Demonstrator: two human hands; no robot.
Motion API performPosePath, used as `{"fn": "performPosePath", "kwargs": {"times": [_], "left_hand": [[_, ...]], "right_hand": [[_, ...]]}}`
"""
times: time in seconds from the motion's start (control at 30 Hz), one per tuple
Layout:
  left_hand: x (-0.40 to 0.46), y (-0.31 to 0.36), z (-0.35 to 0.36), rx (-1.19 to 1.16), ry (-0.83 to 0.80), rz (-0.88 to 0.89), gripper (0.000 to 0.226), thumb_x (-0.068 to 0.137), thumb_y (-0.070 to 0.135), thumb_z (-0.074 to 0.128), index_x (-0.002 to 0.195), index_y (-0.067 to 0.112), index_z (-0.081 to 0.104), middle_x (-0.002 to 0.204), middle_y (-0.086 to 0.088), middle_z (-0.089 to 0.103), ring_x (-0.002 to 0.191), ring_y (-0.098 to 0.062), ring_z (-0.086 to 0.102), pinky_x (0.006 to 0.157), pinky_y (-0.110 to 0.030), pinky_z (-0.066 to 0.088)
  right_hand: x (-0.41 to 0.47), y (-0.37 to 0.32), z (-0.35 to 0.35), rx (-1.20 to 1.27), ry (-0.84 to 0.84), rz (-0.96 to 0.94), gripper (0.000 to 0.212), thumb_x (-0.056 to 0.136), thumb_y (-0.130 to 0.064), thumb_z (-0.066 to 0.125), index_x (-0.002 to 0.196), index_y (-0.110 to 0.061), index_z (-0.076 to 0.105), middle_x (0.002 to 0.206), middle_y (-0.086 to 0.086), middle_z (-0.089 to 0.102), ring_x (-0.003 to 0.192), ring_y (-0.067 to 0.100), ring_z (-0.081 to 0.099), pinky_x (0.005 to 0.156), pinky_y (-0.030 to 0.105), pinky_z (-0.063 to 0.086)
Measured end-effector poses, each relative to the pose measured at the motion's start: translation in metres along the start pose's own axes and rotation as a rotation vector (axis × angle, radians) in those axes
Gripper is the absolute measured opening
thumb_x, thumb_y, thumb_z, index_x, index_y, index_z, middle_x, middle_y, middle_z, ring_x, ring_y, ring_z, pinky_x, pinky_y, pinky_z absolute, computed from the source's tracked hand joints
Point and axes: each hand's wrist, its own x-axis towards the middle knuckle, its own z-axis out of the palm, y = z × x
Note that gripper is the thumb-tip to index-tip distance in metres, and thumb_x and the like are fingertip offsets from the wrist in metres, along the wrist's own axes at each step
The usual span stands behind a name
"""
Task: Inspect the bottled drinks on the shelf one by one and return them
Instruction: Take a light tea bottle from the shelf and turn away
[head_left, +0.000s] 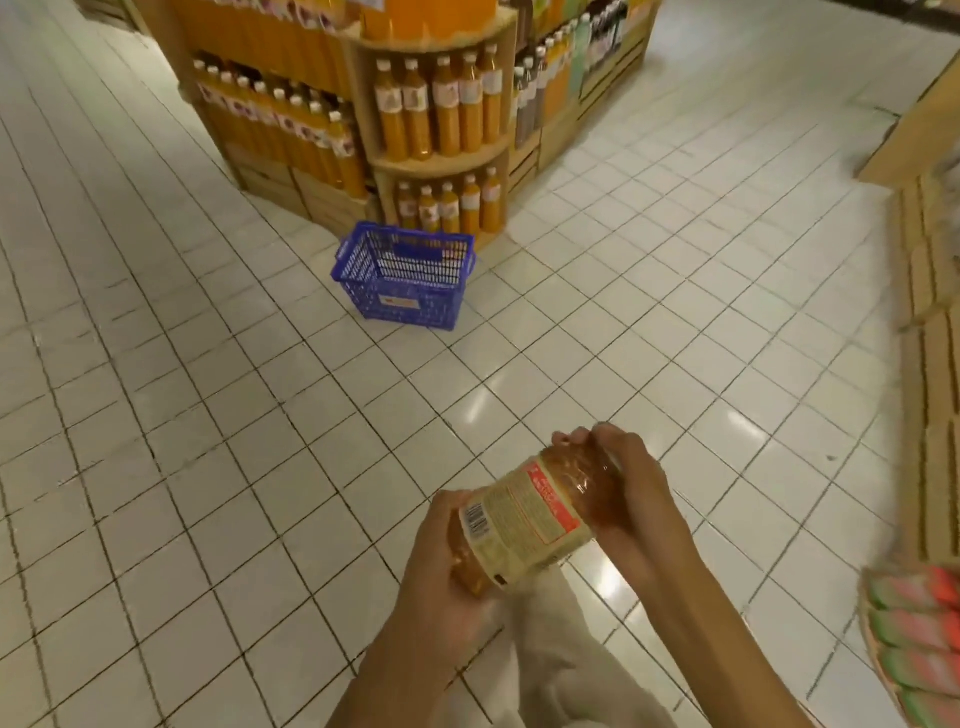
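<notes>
A bottle of amber drink (530, 514) with a cream and red label lies tilted across my two hands, barcode towards me. My left hand (441, 566) grips its lower end from underneath. My right hand (631, 499) curls round the upper end, fingers over the top, so the cap is hidden. A wooden corner shelf (441, 161) stocked with several orange bottled drinks stands across the aisle, well away from both hands.
A blue plastic shopping basket (405, 275) sits on the white tiled floor in front of the shelf. Wooden crates (930, 291) line the right edge, with a tray of green and pink packets (919, 623) at lower right. My light trousers show below the bottle.
</notes>
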Motion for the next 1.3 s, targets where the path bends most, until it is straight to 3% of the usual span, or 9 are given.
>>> {"fn": "performPosePath", "kwargs": {"times": [0.23,0.5,0.57,0.73,0.9,1.0,1.1,1.2,1.3], "left_hand": [[0.205,0.152,0.057,-0.23,0.059,-0.138,0.022,0.08,0.024,0.054,0.065,0.013,0.064,0.075,-0.01,0.063,0.07,-0.027,0.065,0.06,-0.035,0.055],[0.444,0.286,0.055,-0.195,0.131,-0.2,0.019,0.078,0.029,0.055,0.066,0.015,0.058,0.076,-0.011,0.056,0.077,-0.028,0.056,0.074,-0.038,0.043],[0.508,0.312,0.053,-0.178,0.129,-0.24,0.026,0.085,0.03,0.051,0.069,0.015,0.064,0.08,-0.012,0.061,0.082,-0.029,0.059,0.078,-0.04,0.043],[0.663,0.362,0.055,-0.169,0.16,-0.317,0.03,0.096,0.033,0.045,0.091,0.014,0.067,0.092,-0.012,0.067,0.085,-0.026,0.065,0.071,-0.037,0.051],[0.822,0.366,0.042,-0.115,0.221,-0.381,0.038,0.092,0.031,0.052,0.122,0.008,0.058,0.111,-0.012,0.066,0.103,-0.028,0.063,0.084,-0.042,0.053],[0.911,0.344,0.019,-0.105,0.362,-0.494,0.034,0.1,0.028,0.045,0.121,0.004,0.057,0.112,-0.019,0.065,0.119,-0.035,0.053,0.098,-0.042,0.043],[0.999,0.31,-0.021,-0.094,0.401,-0.58,0.036,0.1,0.024,0.043,0.121,-0.004,0.052,0.147,-0.029,0.035,0.138,-0.043,0.03,0.113,-0.046,0.026],[1.078,0.271,-0.069,0.03,0.472,-0.583,0.017,0.098,0.013,0.047,0.1,0.0,0.058,0.145,-0.026,0.04,0.107,-0.038,0.055,0.101,-0.041,0.038],[1.142,0.226,-0.121,0.157,0.524,-0.539,0.028,0.1,0.009,0.041,0.123,-0.001,0.054,0.123,-0.023,0.057,0.069,-0.016,0.048,0.101,-0.045,0.04]], "right_hand": [[0.246,-0.079,0.09,-0.041,-0.09,0.095,0.028,0.084,-0.018,0.058,0.061,-0.019,0.072,0.076,0.001,0.071,0.079,0.017,0.069,0.08,0.039,0.054],[0.503,-0.095,0.175,-0.182,-0.074,0.2,0.023,0.087,-0.028,0.062,0.067,-0.023,0.073,0.091,0.005,0.073,0.088,0.02,0.068,0.084,0.042,0.054],[0.563,-0.094,0.184,-0.218,-0.109,0.171,0.009,0.078,-0.029,0.071,0.076,-0.021,0.07,0.101,0.007,0.07,0.093,0.02,0.067,0.08,0.04,0.055],[0.705,-0.095,0.19,-0.386,-0.052,0.333,0.028,0.087,-0.025,0.067,0.109,-0.014,0.054,0.112,0.011,0.065,0.102,0.027,0.065,0.08,0.044,0.055],[0.864,-0.053,0.186,-0.781,-0.066,0.25,0.017,0.09,-0.018,0.066,0.103,-0.024,0.057,0.1,-0.001,0.064,0.094,0.018,0.064,0.068,0.023,0.053],[0.947,0.009,0.172,-0.999,-0.054,0.231,0.031,0.089,-0.015,0.067,0.118,-0.01,0.055,0.104,0.0,0.059,0.103,0.02,0.06,0.076,0.016,0.048],[1.019,0.08,0.148,-1.126,-0.112,0.203,0.046,0.082,-0.02,0.074,0.122,-0.014,0.051,0.107,-0.004,0.056,0.099,0.013,0.055,0.075,0.013,0.043],[1.083,0.156,0.112,-1.212,-0.191,0.169,0.04,0.079,-0.02,0.077,0.111,-0.013,0.054,0.098,-0.005,0.057,0.09,0.013,0.055,0.069,0.02,0.042],[1.139,0.234,0.07,-1.373,-0.316,0.153,0.041,0.072,-0.014,0.08,0.105,-0.008,0.056,0.096,0.005,0.062,0.088,0.024,0.058,0.067,0.027,0.037]]}}
